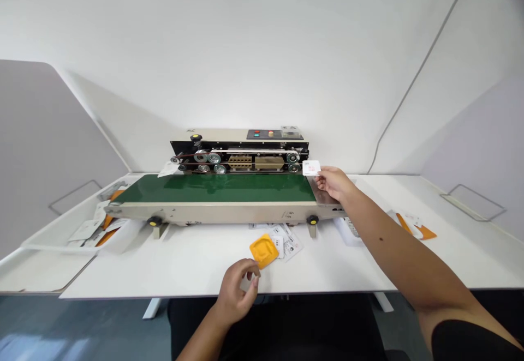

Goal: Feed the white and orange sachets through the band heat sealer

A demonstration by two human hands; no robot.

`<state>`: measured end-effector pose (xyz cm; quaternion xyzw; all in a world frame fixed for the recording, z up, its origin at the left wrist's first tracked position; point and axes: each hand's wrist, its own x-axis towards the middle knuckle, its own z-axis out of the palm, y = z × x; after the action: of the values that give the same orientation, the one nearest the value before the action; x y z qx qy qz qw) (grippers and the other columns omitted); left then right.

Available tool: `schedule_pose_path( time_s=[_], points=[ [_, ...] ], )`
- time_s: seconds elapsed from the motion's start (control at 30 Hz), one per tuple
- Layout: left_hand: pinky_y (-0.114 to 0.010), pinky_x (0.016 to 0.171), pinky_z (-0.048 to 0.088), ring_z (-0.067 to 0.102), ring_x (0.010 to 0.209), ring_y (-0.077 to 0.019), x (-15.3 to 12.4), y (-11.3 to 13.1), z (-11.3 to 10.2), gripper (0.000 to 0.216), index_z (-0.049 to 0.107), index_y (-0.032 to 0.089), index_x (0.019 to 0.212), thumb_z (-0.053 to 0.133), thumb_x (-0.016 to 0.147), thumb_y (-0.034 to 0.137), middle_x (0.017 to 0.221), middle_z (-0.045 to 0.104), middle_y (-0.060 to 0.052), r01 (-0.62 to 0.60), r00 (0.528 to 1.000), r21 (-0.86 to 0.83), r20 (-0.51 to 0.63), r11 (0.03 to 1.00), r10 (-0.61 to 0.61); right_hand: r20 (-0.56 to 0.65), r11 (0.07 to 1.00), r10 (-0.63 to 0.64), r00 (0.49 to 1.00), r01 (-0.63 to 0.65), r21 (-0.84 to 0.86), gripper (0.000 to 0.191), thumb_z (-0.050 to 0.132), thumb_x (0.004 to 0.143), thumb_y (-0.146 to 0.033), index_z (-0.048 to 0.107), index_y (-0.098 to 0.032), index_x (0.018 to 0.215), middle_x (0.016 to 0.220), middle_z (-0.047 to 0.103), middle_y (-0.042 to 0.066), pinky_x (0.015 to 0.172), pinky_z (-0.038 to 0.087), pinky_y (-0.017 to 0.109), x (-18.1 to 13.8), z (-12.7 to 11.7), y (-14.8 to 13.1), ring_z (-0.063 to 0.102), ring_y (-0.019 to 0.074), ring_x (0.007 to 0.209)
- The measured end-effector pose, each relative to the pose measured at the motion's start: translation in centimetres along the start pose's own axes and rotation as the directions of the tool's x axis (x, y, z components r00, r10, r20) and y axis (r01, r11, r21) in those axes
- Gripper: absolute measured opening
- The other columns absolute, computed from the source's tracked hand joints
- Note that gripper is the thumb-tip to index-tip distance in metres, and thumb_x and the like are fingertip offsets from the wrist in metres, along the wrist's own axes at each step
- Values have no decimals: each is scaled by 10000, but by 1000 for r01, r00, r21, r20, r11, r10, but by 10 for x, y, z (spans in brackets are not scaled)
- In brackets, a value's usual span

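My right hand (333, 182) pinches a small white printed sachet (311, 167) by its edge, holding it up at the right end of a band sealing machine (239, 158). The sachet sits just beside the machine's belts and rollers. A green conveyor belt (213, 188) runs along the machine's front. My left hand (237, 290) rests near the table's front edge with its fingers curled. Its fingertips are very close to an orange square packet (264, 251), and I cannot tell whether they touch it. Several white printed sachets (286, 241) lie partly under that packet.
A white tray (53, 257) at the left holds white sachets and orange pieces. More orange and white packets (411, 226) lie at the right of the white table (204, 265). A white object (350, 229) sits behind my right forearm. Grey partitions stand on both sides.
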<state>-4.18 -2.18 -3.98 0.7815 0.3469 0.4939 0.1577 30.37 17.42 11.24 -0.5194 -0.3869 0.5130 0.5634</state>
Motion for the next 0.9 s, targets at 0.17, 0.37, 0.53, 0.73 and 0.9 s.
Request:
schedule_pose_path(
  time_s=[0.17,0.37,0.53,0.73,0.9],
  points=[
    [-312,640,522,625,654,-181,1,1,-1,238,568,206,1171,532,941,154,807,702,-41,-9,1000,9,-9,1000,9,65,999,45,997,-44,-8,84,670,868,-82,603,-131,853,539,576,-4,403,387,148,8,30,5,498,78,446],
    [-330,656,524,627,662,-191,1,-2,1,252,547,206,1193,516,947,159,810,706,-45,2,1000,14,-10,1000,-2,39,998,20,999,-18,-58,182,711,884,-145,607,-142,1033,623,638,10,460,464,198,10,48,-1,529,102,477],
    [-376,727,546,652,779,-234,10,3,0,181,603,213,1099,529,938,179,874,702,-65,57,998,122,-46,991,-51,-103,921,-350,931,323,-216,323,706,905,-331,588,-237,1191,734,598,-39,501,417,188,-48,44,19,531,117,585],
    [-566,1118,421,525,1364,-379,25,-1,14,531,567,227,1390,693,875,258,1460,602,-149,69,980,424,140,903,-140,422,542,-630,652,758,-363,94,545,972,-282,610,-232,928,759,619,20,627,474,305,-155,48,120,556,172,648],
    [-657,1217,247,478,1436,-371,27,-7,24,583,541,265,1454,710,896,266,1483,608,-110,24,937,485,293,874,-188,562,500,-521,642,764,-408,97,538,931,-192,578,-230,850,746,600,12,702,475,337,-174,60,173,565,193,723]
  ],
)
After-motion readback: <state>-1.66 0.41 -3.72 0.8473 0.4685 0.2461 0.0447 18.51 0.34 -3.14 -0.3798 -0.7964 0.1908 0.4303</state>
